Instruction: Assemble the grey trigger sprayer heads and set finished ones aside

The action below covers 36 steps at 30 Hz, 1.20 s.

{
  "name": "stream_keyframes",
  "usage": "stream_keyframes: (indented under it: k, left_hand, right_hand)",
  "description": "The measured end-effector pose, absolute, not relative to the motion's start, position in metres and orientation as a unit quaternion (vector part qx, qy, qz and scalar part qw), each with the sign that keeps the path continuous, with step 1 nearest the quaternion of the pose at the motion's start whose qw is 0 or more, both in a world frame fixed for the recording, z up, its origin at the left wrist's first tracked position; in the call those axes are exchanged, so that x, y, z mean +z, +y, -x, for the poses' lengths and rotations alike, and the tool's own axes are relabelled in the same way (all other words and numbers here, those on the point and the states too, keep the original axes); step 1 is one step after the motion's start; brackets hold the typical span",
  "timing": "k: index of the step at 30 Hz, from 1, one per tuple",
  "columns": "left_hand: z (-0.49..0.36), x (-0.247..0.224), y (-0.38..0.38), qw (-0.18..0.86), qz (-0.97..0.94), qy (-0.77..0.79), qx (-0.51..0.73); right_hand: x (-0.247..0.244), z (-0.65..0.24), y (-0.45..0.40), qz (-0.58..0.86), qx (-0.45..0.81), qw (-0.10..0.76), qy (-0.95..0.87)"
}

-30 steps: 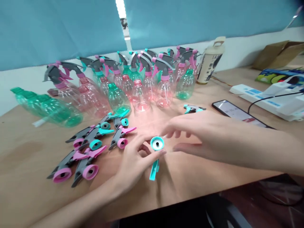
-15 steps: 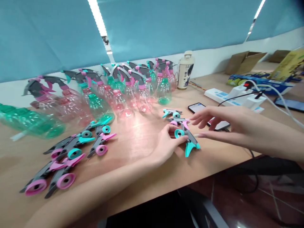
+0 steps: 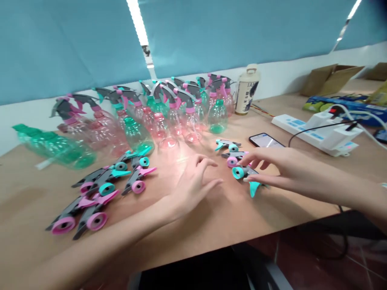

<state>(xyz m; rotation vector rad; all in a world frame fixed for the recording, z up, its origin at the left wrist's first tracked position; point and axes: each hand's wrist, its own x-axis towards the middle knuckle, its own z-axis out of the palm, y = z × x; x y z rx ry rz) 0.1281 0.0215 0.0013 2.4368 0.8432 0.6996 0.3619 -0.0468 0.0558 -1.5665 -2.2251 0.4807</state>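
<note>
My left hand (image 3: 193, 185) is over the middle of the table, fingers apart and holding nothing. To its right, my right hand (image 3: 269, 167) reaches over a grey and teal spray head (image 3: 238, 172), thumb and fingers spread around it; whether they touch it is unclear. Behind that lie a spray head with a pink collar (image 3: 232, 162) and another with a teal collar (image 3: 233, 148). Several loose pink and teal spray heads (image 3: 96, 220) lie at the left. Pink and green clear bottles (image 3: 192, 127) stand behind, many topped with spray heads.
Green bottles (image 3: 69, 151) lie on their sides at the far left. A phone (image 3: 266, 140), a white power strip (image 3: 314, 135) with cables, a labelled bottle (image 3: 247, 90) and a cardboard box (image 3: 329, 80) are on the right. The table's front edge (image 3: 242, 243) runs below my hands.
My left hand has let go of the teal-collared spray head and moved left, its fingers opening. My right hand is now over that spray head. The view has shifted, moving the scene rightward.
</note>
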Motion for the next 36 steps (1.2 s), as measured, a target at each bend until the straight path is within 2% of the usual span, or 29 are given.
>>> stream_keyframes:
  k: [7,11,15,23,27,33,36]
  left_hand:
    - [-0.029,0.013,0.002,0.150,-0.889,0.384,0.197]
    - [0.014,0.011,-0.002,0.095,-0.894,0.387,0.206]
    - [0.046,0.013,0.006,0.043,-0.881,0.419,0.217]
    - [0.049,0.012,0.027,-0.016,-0.907,0.409,0.095]
    - [0.039,0.009,0.031,-0.046,-0.913,0.398,0.076]
    - [0.027,0.007,0.021,0.083,-0.909,0.383,0.144]
    - [0.019,0.005,0.017,0.105,-0.905,0.380,0.160]
  right_hand:
    - [0.053,-0.272,-0.011,0.440,0.181,0.148,-0.867]
    - [0.051,-0.210,0.017,0.368,0.183,0.093,-0.907]
    - [0.044,-0.167,0.038,0.353,0.203,0.090,-0.909]
    - [0.025,-0.155,0.044,0.365,0.236,0.198,-0.879]
    - [0.011,-0.163,0.039,0.376,0.254,0.261,-0.852]
    - [-0.006,-0.176,0.031,0.384,0.274,0.348,-0.810]
    - [-0.010,-0.181,0.027,0.396,0.284,0.386,-0.783]
